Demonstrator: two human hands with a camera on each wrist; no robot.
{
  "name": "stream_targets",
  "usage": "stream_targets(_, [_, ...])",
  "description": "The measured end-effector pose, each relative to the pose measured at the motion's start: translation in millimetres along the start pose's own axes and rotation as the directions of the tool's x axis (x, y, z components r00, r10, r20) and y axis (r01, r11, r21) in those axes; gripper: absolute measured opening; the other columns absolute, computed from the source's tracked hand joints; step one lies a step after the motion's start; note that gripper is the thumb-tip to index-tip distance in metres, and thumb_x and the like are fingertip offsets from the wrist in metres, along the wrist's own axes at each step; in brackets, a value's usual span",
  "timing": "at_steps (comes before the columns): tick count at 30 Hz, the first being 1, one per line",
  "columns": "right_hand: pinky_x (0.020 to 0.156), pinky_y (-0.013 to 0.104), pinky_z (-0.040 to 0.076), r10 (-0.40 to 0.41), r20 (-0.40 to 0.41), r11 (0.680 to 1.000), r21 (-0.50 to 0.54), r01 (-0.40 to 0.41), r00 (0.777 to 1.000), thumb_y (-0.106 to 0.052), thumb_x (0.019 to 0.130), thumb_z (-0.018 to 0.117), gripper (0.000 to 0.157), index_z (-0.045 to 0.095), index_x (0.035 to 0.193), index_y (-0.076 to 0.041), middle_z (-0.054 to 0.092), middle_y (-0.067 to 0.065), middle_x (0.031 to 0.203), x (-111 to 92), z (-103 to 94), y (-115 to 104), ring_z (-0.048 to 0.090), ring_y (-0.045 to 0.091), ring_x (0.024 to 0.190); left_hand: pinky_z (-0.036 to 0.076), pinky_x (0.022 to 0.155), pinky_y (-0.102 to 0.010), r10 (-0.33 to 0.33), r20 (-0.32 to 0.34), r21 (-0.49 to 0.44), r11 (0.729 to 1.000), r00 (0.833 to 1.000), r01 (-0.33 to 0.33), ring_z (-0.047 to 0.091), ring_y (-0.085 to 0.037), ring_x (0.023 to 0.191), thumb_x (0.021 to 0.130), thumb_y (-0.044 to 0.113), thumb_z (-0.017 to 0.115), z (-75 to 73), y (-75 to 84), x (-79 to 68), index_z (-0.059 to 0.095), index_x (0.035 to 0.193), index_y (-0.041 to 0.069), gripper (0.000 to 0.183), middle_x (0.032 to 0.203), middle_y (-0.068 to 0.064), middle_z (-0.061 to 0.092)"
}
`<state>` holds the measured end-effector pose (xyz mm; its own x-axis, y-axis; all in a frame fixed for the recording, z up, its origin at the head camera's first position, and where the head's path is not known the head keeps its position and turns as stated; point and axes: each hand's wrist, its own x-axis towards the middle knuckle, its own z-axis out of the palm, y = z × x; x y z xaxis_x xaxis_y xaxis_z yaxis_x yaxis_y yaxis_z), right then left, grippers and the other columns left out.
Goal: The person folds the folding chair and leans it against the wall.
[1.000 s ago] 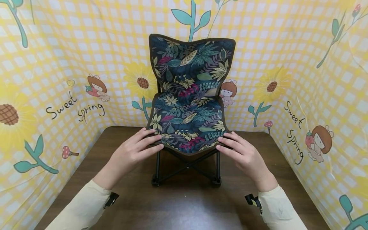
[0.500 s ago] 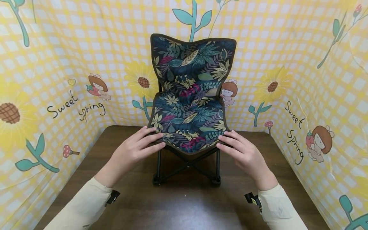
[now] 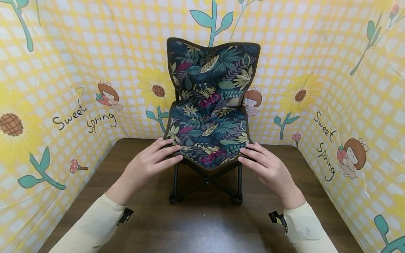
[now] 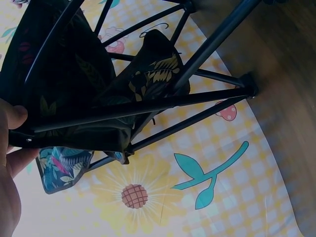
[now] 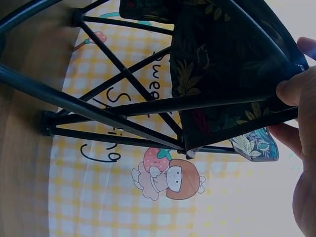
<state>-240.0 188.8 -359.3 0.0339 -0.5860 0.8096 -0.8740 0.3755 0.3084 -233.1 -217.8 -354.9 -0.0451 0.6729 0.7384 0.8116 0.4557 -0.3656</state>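
A small folding chair (image 3: 209, 123) with dark leaf-print fabric and black crossed legs stands unfolded on the brown table, its backrest at the far side. My left hand (image 3: 147, 163) holds the front left corner of its seat, fingers over the top edge. At the front right corner, my right hand (image 3: 269, 168) grips in the same way. The left wrist view shows the thumb (image 4: 17, 117) beneath the seat corner, beside the frame tubes. In the right wrist view the other thumb (image 5: 289, 93) lies under the seat by a black tube (image 5: 197, 102).
Yellow checked cloth (image 3: 133, 42) printed with sunflowers and girls surrounds the table on three sides. The brown tabletop (image 3: 202, 228) extends in front of the chair. A black strap device (image 3: 125, 216) sits at the left wrist, another black device (image 3: 278, 219) at the right.
Hands and chair keep the same arrangement. The head view has shifted very slightly, so the scene sits a little farther right.
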Motion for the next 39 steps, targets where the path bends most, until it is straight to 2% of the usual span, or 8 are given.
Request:
stream_targets(5, [0.098,0.057,0.054,0.002,0.002,1.000,0.001,-0.002,1.000,0.007,0.104,0.043,0.038,0.076,0.119,-0.004,0.072,0.019,0.122,1,0.7,0,0.067,0.042,0.114,0.050,0.105,-0.057,-0.008,0.009,-0.010,1.000,1.000,0.008,0.063,-0.038,0.122,0.107,0.000,0.045,-0.2,0.5,1.1,0.073,0.128,0.012,0.036,0.130,-0.013,0.069])
stream_targets(13, [0.097,0.057,0.055,0.017,0.002,1.000,-0.011,-0.017,1.000,0.006,0.105,0.044,0.037,0.075,0.121,-0.005,0.072,0.018,0.122,2,0.8,0,0.068,0.044,0.108,0.051,0.104,-0.057,-0.006,-0.002,-0.005,1.000,1.000,0.006,0.064,-0.039,0.120,0.107,0.000,0.045,-0.7,-0.1,5.4,0.074,0.125,0.012,0.036,0.128,-0.013,0.070])
stream_targets(23, [0.102,0.056,0.052,0.023,0.003,1.000,0.006,-0.023,1.000,0.011,0.100,0.038,0.045,0.074,0.123,-0.003,0.071,0.018,0.124,3,1.3,3,0.067,0.045,0.110,0.051,0.104,-0.058,-0.007,0.020,0.003,1.000,1.000,0.007,0.063,-0.038,0.123,0.107,0.000,0.045,-1.2,0.1,8.6,0.072,0.129,0.012,0.036,0.132,-0.013,0.068])
stream_targets(33, [0.101,0.056,0.053,0.030,0.013,0.999,-0.027,-0.030,0.999,0.009,0.103,0.040,0.043,0.073,0.125,-0.006,0.071,0.016,0.126,6,-0.4,3,0.067,0.042,0.113,0.049,0.107,-0.057,-0.018,0.031,0.001,1.000,0.999,0.018,0.062,-0.037,0.125,0.109,0.002,0.043,-3.6,-0.4,10.9,0.071,0.130,0.013,0.037,0.135,-0.012,0.067])
stream_targets(39, [0.100,0.056,0.053,0.032,0.023,0.999,-0.032,-0.031,0.999,0.008,0.103,0.041,0.042,0.073,0.127,-0.007,0.070,0.016,0.128,7,-1.5,2,0.066,0.042,0.115,0.051,0.103,-0.057,-0.006,0.033,-0.004,1.000,0.999,0.006,0.063,-0.037,0.123,0.109,0.002,0.043,-4.6,-1.3,12.7,0.071,0.130,0.013,0.037,0.135,-0.011,0.067])
